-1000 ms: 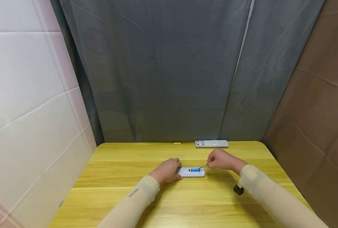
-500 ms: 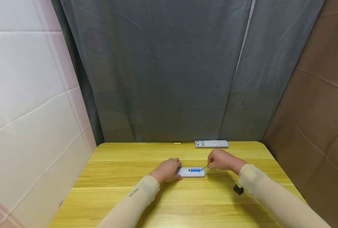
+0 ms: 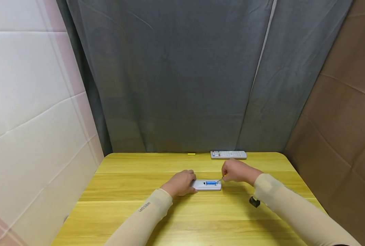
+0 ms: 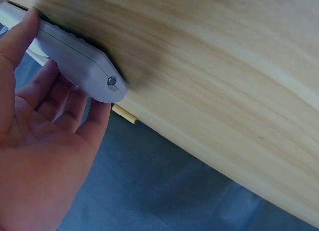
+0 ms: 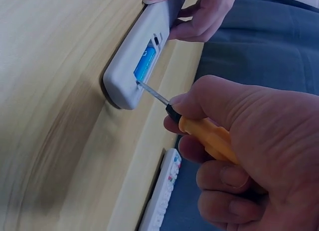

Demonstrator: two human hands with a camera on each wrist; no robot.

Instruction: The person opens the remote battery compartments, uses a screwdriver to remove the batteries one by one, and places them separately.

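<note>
With our left hand (image 3: pixel 180 183) gripping one end of the face-down grey plastic remote (image 3: pixel 205 185) between both hands, our right hand (image 3: pixel 235 171) holds the orange-handled screwdriver (image 5: pixel 199 127) at the blue battery, seemingly prying; next needs gentle levering.

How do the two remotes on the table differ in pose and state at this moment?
The near remote lies back up, its battery bay open with a blue battery showing; the far remote lies buttons up. The left hand grips the near remote and the right hand works a screwdriver into it; the far remote lies untouched. Both are pale and slim.
</note>
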